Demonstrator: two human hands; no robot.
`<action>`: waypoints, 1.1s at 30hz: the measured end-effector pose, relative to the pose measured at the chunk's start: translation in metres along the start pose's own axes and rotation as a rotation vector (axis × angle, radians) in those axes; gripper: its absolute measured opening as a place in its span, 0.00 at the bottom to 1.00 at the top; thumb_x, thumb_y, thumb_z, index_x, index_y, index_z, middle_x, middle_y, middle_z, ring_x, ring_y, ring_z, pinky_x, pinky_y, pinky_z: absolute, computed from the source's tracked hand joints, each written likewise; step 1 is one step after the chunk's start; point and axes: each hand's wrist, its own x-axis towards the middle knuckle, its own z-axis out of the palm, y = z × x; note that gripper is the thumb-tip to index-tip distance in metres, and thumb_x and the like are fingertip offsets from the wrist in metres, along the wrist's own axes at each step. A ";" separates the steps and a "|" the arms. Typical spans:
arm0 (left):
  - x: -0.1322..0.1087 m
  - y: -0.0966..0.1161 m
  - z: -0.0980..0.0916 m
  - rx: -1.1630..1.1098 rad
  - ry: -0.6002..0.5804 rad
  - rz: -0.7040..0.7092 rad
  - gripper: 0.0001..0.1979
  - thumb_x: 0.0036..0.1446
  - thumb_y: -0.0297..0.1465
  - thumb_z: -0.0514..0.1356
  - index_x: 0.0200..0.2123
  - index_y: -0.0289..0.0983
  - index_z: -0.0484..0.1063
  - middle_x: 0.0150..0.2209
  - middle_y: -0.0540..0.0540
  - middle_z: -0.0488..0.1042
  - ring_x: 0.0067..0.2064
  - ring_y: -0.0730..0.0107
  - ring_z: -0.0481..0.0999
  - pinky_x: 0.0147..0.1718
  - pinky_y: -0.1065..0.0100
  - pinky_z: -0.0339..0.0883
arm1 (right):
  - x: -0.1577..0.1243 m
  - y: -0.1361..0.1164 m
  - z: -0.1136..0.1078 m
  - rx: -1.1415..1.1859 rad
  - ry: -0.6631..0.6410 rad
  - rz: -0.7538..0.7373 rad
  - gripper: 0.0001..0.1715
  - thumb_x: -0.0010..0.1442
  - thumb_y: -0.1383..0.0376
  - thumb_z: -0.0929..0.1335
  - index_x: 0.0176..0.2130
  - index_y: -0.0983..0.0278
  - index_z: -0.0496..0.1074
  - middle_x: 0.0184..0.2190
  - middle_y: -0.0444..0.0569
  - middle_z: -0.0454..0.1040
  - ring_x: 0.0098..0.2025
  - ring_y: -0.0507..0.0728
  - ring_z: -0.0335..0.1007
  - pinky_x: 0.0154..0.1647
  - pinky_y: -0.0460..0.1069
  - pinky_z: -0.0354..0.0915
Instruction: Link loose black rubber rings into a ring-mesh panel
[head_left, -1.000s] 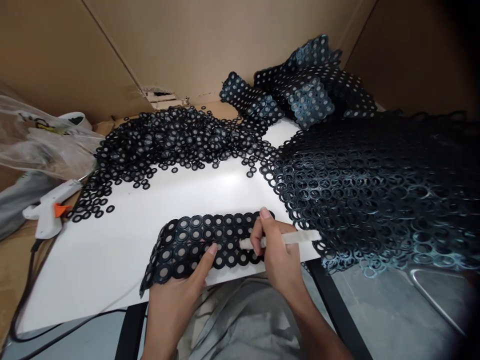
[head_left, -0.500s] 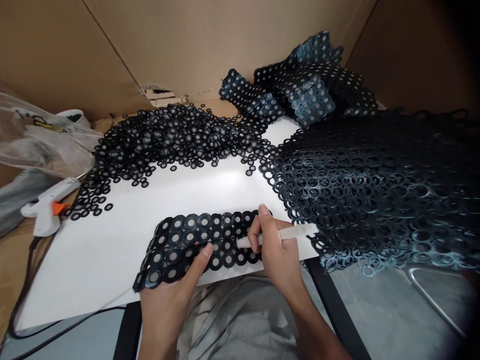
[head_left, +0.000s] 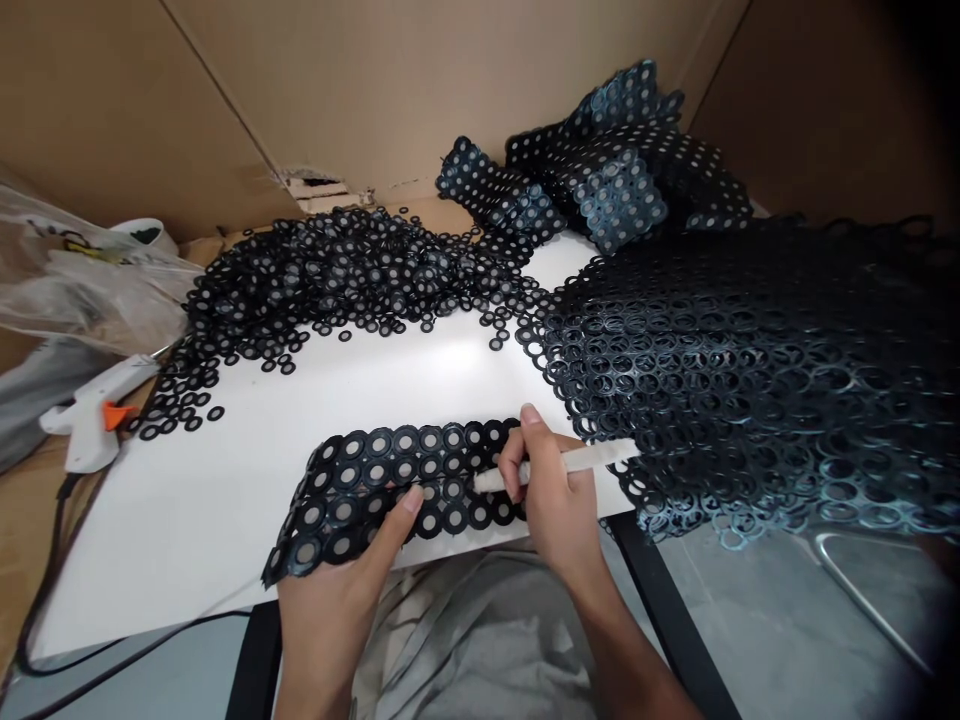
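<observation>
Below the grip, grey cloth [head_left: 480, 640] lies in folds. Our left hand [head_left: 352, 580] pinches the black strip [head_left: 405, 445], thumb on top, fingers hidden beneath. The strip sits at that thumb and reaches toward our right hand [head_left: 551, 490]: four rows of joined rings with pale round centres, glossy in places, bending down at the left end; a narrow gap shows beside the thumb. Our right fingers close around a white stick [head_left: 604, 456], its blunt tip at the strip; we cannot tell whether it touches. Beyond the grip lie the white board [head_left: 202, 510], right of it ring mesh [head_left: 712, 390], farther off loose rings [head_left: 337, 265].
</observation>
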 end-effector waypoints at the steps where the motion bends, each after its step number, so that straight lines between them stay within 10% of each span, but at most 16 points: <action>1: 0.001 0.000 -0.001 0.003 -0.006 0.008 0.26 0.49 0.47 0.80 0.47 0.40 0.86 0.48 0.41 0.86 0.59 0.39 0.83 0.71 0.36 0.69 | 0.000 0.001 0.000 0.006 0.004 0.006 0.43 0.82 0.48 0.59 0.18 0.58 0.63 0.16 0.43 0.64 0.23 0.54 0.63 0.30 0.52 0.59; 6: 0.002 0.001 -0.001 0.015 -0.019 0.048 0.19 0.50 0.48 0.79 0.34 0.41 0.83 0.36 0.44 0.83 0.52 0.41 0.85 0.67 0.36 0.73 | -0.001 0.005 0.001 0.015 0.022 -0.003 0.43 0.83 0.48 0.60 0.17 0.59 0.64 0.16 0.42 0.64 0.21 0.53 0.63 0.28 0.51 0.59; 13: -0.005 0.009 0.004 0.027 0.057 0.057 0.24 0.51 0.50 0.79 0.43 0.41 0.85 0.48 0.43 0.85 0.59 0.42 0.82 0.71 0.40 0.69 | -0.001 0.010 0.004 -0.065 -0.153 -0.011 0.42 0.81 0.45 0.62 0.21 0.60 0.75 0.21 0.45 0.77 0.25 0.54 0.74 0.31 0.50 0.66; 19: 0.009 -0.015 -0.012 0.175 -0.225 0.245 0.19 0.61 0.54 0.70 0.37 0.44 0.85 0.31 0.45 0.81 0.48 0.45 0.86 0.62 0.46 0.77 | -0.004 0.006 0.001 0.023 -0.118 -0.032 0.43 0.82 0.46 0.61 0.19 0.60 0.71 0.19 0.45 0.73 0.24 0.54 0.70 0.28 0.49 0.65; 25: 0.017 -0.024 -0.010 0.292 -0.293 0.506 0.20 0.65 0.51 0.64 0.45 0.45 0.88 0.35 0.40 0.84 0.49 0.44 0.86 0.59 0.47 0.76 | -0.007 -0.007 0.011 0.006 -0.198 -0.123 0.38 0.83 0.50 0.62 0.24 0.60 0.76 0.25 0.47 0.79 0.30 0.56 0.77 0.34 0.49 0.70; 33: 0.010 0.000 -0.002 0.183 -0.313 0.039 0.31 0.64 0.63 0.63 0.24 0.43 0.79 0.15 0.52 0.66 0.16 0.65 0.66 0.20 0.64 0.67 | 0.001 -0.008 0.014 -0.050 -0.413 -0.118 0.31 0.83 0.53 0.63 0.29 0.61 0.75 0.29 0.43 0.76 0.33 0.54 0.73 0.39 0.50 0.65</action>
